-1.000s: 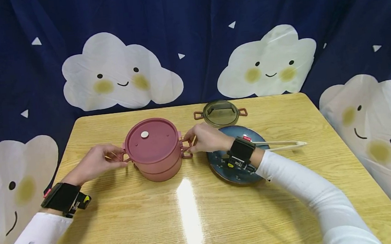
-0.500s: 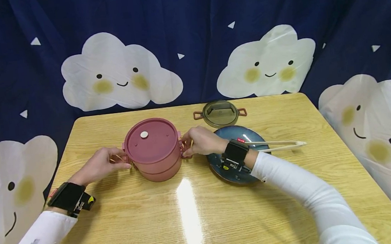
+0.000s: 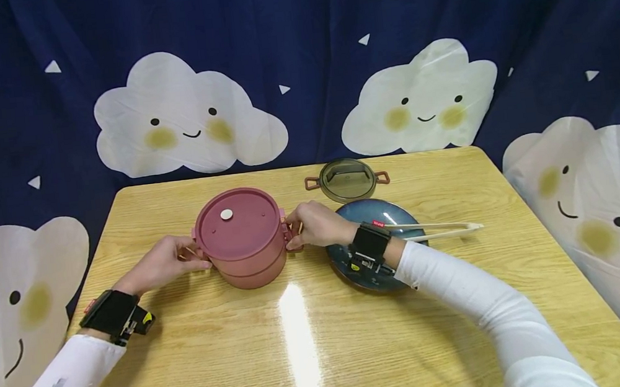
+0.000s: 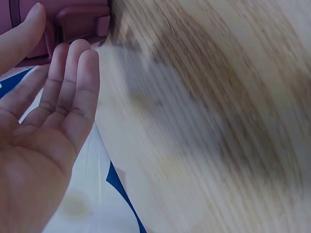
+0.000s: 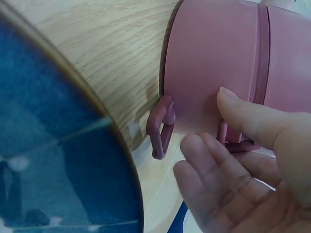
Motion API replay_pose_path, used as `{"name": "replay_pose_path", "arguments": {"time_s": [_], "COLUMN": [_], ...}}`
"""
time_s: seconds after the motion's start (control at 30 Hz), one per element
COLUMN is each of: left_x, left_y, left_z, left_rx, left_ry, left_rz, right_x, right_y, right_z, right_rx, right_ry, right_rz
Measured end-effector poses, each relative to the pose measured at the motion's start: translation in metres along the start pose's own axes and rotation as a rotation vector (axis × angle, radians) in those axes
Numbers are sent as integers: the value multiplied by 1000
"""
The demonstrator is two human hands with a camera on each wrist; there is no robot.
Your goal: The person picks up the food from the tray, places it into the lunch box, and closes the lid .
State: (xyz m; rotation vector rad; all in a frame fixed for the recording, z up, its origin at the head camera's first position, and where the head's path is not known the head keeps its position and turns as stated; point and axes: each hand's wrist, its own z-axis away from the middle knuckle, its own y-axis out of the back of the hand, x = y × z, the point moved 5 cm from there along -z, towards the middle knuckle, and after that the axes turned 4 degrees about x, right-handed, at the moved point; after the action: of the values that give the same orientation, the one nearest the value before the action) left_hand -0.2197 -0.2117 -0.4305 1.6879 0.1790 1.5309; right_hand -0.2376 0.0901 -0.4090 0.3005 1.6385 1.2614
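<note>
A dusty-pink two-tier pot (image 3: 244, 250) with a round lid (image 3: 240, 225) and a white knob stands on the table. My left hand (image 3: 166, 262) is at its left side, thumb against the wall and fingertips about the upper side handle. In the left wrist view a lower handle (image 4: 85, 25) shows just beyond those fingertips. On the other side my right hand (image 3: 321, 223) has its thumb on the pot wall and its bent fingers around the upper handle (image 5: 243, 145). The lower right handle (image 5: 160, 127) is free of the fingers. Index fingertips are partly hidden.
A dark blue plate (image 3: 371, 281) lies under my right wrist, with pale tongs (image 3: 448, 228) across it, reaching past its right rim. Behind the plate sits a glass lid (image 3: 348, 180) with two brown side handles. The wooden table (image 3: 219, 358) ends at a cloud-patterned curtain.
Both hands have moved slightly inward and closer against the pot. The right fingers and thumb have shifted from the handle's outer end nearer the wall. The pot stays in place.
</note>
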Motion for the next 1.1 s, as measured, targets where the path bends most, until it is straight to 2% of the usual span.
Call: {"name": "replay_pose_path", "arguments": {"time_s": [0.1,0.2,0.33,0.43,0.53,0.67,0.8,0.97,1.1], "left_x": [2,4,8,13,19,25,29,32,32], "left_y": [-2,-3,0,5,10,15,16,13,11], "left_z": [2,5,12,17,20,21,18,11,7], "left_rx": [-6,-30,-78,-84,-81,-85,-77,-79,-73], "left_ry": [-10,-16,13,38,61,132,217,309,350], "left_rz": [27,79,146,124,108,163,198,218,267], "right_x": [1,0,0,1,2,0,-4,-6,-4], "right_y": [-1,0,5,10,13,13,12,11,9], "right_z": [4,10,17,20,20,19,15,12,10], "right_rx": [-49,-112,-177,-166,-117,-55,-24,-25,-29], "right_ry": [-15,-46,-101,-153,-231,-360,-460,-525,-553], "right_rz": [-80,-227,-419,-492,-556,-616,-615,-611,-627]}}
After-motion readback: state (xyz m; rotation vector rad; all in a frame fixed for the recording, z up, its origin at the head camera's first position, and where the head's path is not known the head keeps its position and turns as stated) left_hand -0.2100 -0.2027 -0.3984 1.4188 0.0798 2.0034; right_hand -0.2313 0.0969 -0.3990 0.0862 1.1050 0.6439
